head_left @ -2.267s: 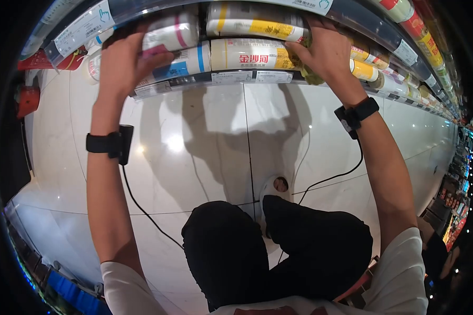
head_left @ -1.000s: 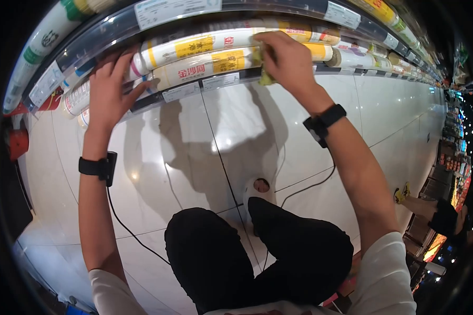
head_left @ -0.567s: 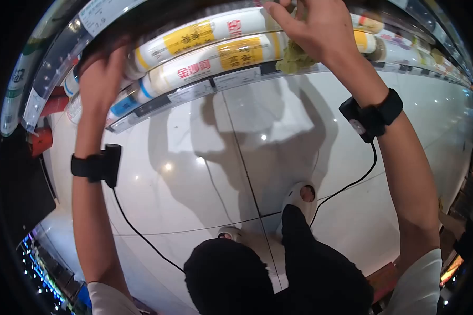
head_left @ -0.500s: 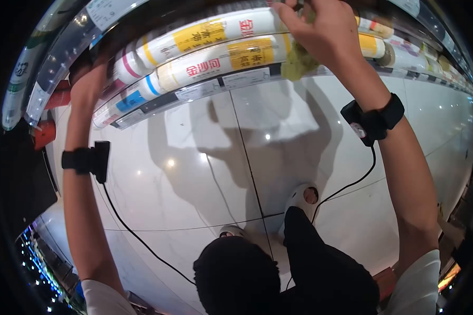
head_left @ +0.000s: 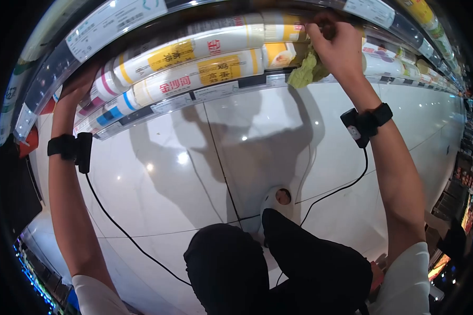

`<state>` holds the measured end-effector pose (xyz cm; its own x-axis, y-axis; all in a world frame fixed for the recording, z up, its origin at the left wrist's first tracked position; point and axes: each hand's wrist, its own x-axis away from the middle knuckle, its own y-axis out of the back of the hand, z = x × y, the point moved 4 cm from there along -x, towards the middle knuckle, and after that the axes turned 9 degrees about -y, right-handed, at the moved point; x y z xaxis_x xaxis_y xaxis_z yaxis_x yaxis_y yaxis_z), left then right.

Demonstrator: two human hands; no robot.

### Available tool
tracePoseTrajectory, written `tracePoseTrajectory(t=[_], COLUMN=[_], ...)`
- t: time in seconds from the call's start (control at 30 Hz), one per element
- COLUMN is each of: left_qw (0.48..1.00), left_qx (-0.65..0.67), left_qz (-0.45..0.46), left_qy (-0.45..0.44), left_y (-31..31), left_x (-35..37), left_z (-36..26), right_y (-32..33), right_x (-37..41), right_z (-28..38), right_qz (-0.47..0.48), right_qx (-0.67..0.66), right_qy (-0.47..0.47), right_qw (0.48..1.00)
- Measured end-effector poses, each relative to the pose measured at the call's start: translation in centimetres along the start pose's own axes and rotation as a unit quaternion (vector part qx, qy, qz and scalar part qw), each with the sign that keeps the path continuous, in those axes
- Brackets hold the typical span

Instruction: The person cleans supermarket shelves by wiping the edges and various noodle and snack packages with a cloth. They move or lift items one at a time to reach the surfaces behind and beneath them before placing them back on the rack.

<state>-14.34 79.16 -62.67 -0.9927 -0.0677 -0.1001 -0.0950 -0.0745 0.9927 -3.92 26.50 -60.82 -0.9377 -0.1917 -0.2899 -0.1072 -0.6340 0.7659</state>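
Observation:
My right hand (head_left: 340,52) is at the shelf of wrapped noodle packs, fingers curled, with a crumpled yellow-green cloth (head_left: 308,72) hanging from it over the shelf edge. Near it lie a yellow-ended pack (head_left: 285,29) and a lower pack with a yellow label (head_left: 279,54). Long white noodle packs with yellow labels and red print, one above (head_left: 205,42) and one below (head_left: 199,73), lie stacked on their sides. My left hand (head_left: 81,83) reaches into shadow at the shelf's left end, beside a purple-banded pack (head_left: 104,86); its fingers are hidden.
Price tags line the lower shelf edge (head_left: 215,92). An upper shelf edge with a large label (head_left: 113,26) overhangs the packs. Glossy floor tiles (head_left: 184,173) lie below, with my knees (head_left: 226,257) in front. Cables (head_left: 126,231) run from the wrist bands.
The view has shifted, so the shelf packs appear further left. Relative to them, my right hand and the cloth have moved right along the shelf. My left hand remains at the left end.

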Motion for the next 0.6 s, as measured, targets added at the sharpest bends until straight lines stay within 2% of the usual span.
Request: tracePoseTrajectory(t=[0.07,0.13,0.2,0.27,0.3,0.33,0.4,0.43,0.47,0.5,0.53,0.6], left_qw=[1.0,1.0,0.999,0.998,0.998,0.988,0.976,0.977,0.957,0.957,0.956,0.963], left_qx=[-0.003,-0.008,-0.021,-0.015,0.042,0.132,0.216,0.21,0.201,0.194,0.106,0.125], left_qz=[-0.001,0.001,-0.005,-0.034,-0.017,-0.056,-0.015,0.018,-0.108,-0.094,-0.143,-0.124], left_qy=[-0.003,-0.009,-0.024,-0.052,-0.039,-0.059,-0.025,-0.036,-0.179,-0.195,-0.232,-0.204], left_y=[0.1,-0.2,-0.1,0.6,2.6,3.7,5.6,4.8,5.5,5.5,5.3,4.3], left_x=[-0.1,0.0,0.6,1.5,2.1,2.5,2.2,1.6,1.1,0.8,0.2,-1.0], left_z=[-0.3,-0.9,-2.5,-6.3,-9.8,-13.2,-21.4,-23.8,-27.1,-29.4,-31.2,-33.2], right_y=[1.1,3.4,5.0,5.7,5.9,6.8,6.8,6.7,6.6,6.7,6.7,6.5], right_x=[-0.6,-1.7,-3.7,-5.6,-6.2,-6.0,-4.8,-4.6,-4.4,-4.0,-3.8,-4.0], right_z=[-1.9,-5.4,-9.2,-10.5,-11.3,-10.2,-7.1,-7.3,-7.5,-7.7,-7.7,-7.1], right_qz=[-0.007,-0.087,-0.07,-0.063,0.069,0.074,0.18,0.168,0.181,0.176,0.169,0.186], right_qx=[0.019,0.104,0.123,0.137,0.257,0.257,0.192,0.218,0.215,0.254,0.292,0.273], right_qy=[-0.012,-0.059,-0.085,0.012,-0.103,-0.102,0.02,0.125,0.13,0.137,0.145,0.154], right_qw=[1.0,0.989,0.986,0.988,0.958,0.958,0.964,0.953,0.951,0.941,0.93,0.931])
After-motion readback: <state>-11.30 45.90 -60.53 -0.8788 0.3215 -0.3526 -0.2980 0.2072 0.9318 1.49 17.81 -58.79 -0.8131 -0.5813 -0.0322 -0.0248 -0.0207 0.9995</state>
